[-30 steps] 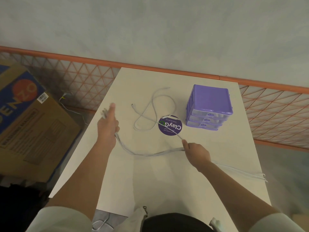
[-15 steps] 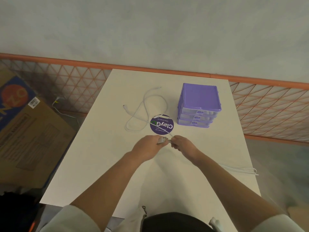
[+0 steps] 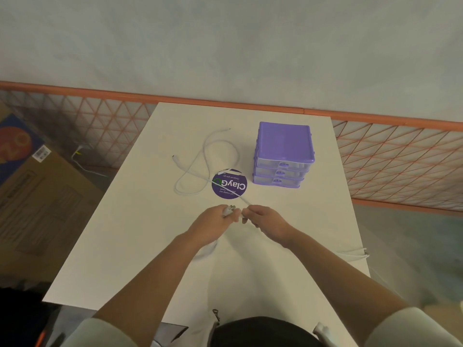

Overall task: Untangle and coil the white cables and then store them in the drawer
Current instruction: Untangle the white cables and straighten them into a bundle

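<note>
A bunched white cable end is gripped in the curled fingers of the left hand [image 3: 216, 222], and just beside it a white cable [image 3: 242, 199] is pinched between thumb and fingers of the right hand [image 3: 266, 219]; the two hands are held almost touching above the middle of the white table [image 3: 140, 221]. Compared with half a second earlier, the hands are found in nearly the same pose, while a loop of cable [image 3: 206, 252] is now seen under the left wrist. From left to right, one cardboard box [image 3: 37, 194] is noted on the floor, one loose white cable [image 3: 208, 156] lying in open curves on the table, one round purple sticker [image 3: 229, 184] crossed by the pinched cable, and one purple drawer unit [image 3: 284, 155] of three closed drawers. Cable ends [image 3: 355, 254] are seen trailing at the right table edge; the number of strands there cannot be told.
</note>
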The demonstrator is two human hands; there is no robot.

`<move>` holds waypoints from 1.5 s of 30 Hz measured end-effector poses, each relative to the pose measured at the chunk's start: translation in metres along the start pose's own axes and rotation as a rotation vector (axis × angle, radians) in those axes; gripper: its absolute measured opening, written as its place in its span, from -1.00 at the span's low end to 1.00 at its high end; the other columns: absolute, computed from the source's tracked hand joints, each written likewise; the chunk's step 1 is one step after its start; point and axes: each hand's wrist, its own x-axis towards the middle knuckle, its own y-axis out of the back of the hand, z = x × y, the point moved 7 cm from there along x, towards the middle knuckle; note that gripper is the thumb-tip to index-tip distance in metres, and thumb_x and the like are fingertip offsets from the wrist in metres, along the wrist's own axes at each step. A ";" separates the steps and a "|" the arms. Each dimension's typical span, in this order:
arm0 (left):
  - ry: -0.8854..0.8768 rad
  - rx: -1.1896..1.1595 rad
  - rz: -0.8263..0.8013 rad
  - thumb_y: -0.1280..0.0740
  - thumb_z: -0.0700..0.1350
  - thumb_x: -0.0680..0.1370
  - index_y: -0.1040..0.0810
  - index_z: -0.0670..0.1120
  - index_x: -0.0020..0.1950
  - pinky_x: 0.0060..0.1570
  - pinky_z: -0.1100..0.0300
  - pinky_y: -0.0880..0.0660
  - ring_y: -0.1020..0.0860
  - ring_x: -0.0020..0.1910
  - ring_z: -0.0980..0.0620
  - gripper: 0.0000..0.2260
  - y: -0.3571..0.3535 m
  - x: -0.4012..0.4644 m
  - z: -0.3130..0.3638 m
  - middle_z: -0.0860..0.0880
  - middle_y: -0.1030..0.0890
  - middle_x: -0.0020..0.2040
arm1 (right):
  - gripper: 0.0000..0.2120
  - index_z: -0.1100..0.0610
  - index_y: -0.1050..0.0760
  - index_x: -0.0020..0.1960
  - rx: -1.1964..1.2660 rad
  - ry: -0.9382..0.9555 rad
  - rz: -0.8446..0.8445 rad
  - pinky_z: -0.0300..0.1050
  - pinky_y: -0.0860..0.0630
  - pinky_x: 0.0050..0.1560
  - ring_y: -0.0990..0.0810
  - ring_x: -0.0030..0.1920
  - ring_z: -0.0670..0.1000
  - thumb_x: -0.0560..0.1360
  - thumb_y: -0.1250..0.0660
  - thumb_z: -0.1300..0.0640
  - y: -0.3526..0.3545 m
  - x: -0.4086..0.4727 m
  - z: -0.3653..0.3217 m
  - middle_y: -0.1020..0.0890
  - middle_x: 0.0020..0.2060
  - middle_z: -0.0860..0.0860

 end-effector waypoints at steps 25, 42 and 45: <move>0.246 0.011 0.332 -0.23 0.23 0.57 -0.64 0.05 -0.23 -0.19 0.11 -0.32 -0.52 -0.25 0.02 -0.64 0.008 0.002 -0.017 0.09 -0.57 -0.28 | -0.41 0.11 -0.50 -0.27 -0.861 0.060 0.234 -0.09 -0.45 -0.21 -0.53 -0.26 0.03 0.52 -0.10 -0.39 0.091 -0.047 0.015 -0.58 -0.34 -0.04; 0.320 -0.016 0.352 -0.24 0.18 0.56 -0.66 0.02 -0.21 -0.16 0.12 -0.33 -0.52 -0.27 0.06 -0.66 0.011 0.004 -0.030 0.10 -0.57 -0.28 | -0.54 0.13 -0.59 -0.43 -1.174 0.091 0.862 0.01 -0.29 -0.16 -0.44 -0.33 0.15 0.56 -0.30 -0.08 0.150 -0.067 0.022 -0.49 -0.52 0.02; 0.309 -0.024 0.342 -0.24 0.19 0.57 -0.66 0.02 -0.21 -0.17 0.11 -0.32 -0.51 -0.27 0.06 -0.66 0.009 0.004 -0.030 0.09 -0.57 -0.29 | -0.57 0.16 -0.57 -0.44 -1.198 0.081 0.857 0.03 -0.25 -0.15 -0.43 -0.28 0.15 0.55 -0.36 -0.01 0.149 -0.065 0.021 -0.49 -0.53 0.02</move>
